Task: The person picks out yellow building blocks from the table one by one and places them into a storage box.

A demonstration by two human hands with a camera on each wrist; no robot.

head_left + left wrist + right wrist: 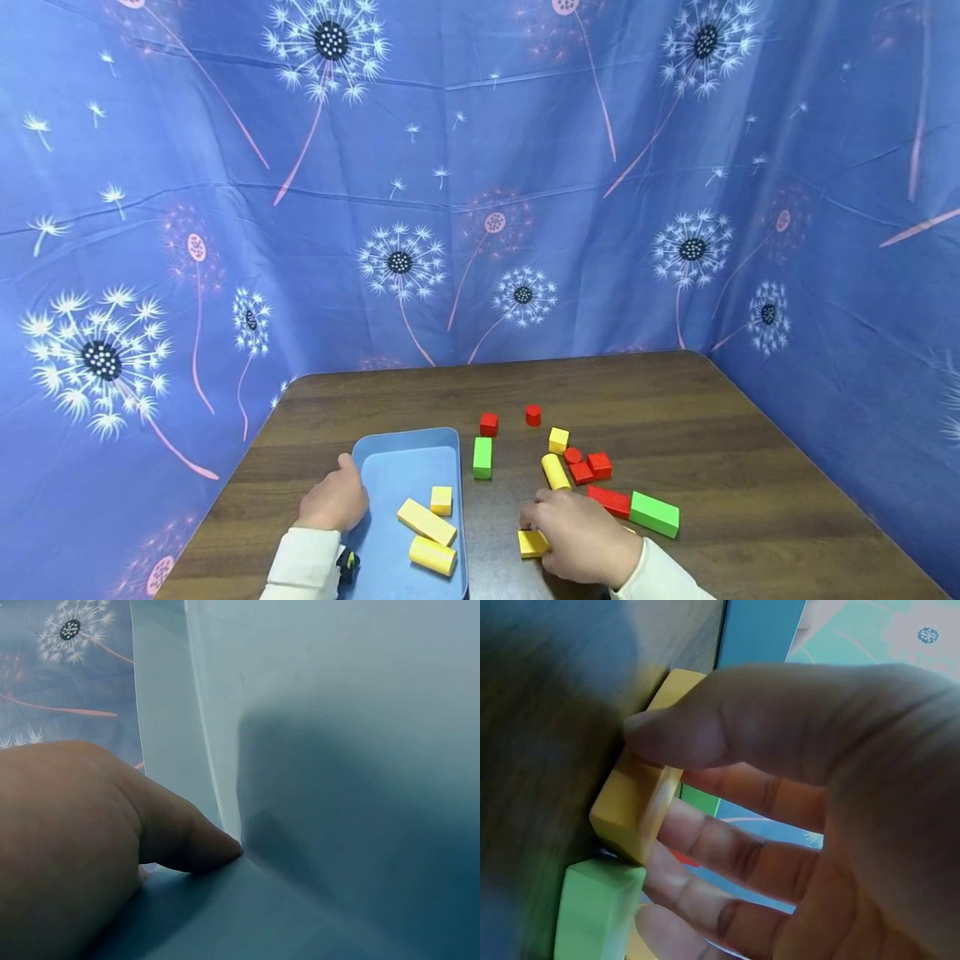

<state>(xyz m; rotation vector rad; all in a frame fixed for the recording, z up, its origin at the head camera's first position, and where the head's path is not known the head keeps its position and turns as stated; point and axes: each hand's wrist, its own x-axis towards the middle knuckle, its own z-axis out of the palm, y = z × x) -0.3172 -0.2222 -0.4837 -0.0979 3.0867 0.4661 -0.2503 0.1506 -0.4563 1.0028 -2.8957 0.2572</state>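
Note:
At the left side of a blue tray (401, 471), my left hand (335, 498) holds the wall. The left wrist view shows the thumb (191, 836) bent over the rim against the inside; the other fingers are mostly hidden. My right hand (577, 533) pinches a yellow rectangular block (532, 544) on the table to the right of the tray. In the right wrist view the thumb lies on one side of this block and fingers on the other. A green block (592, 911) lies against or very near its end.
In the tray lie a long yellow block (426, 522), a yellow cube (441, 500) and a yellow cylinder (432, 556). Beyond my right hand are another yellow cylinder (555, 472), a green block (482, 458), a red block (609, 501) and several small red pieces. Blue cloth hangs behind the table.

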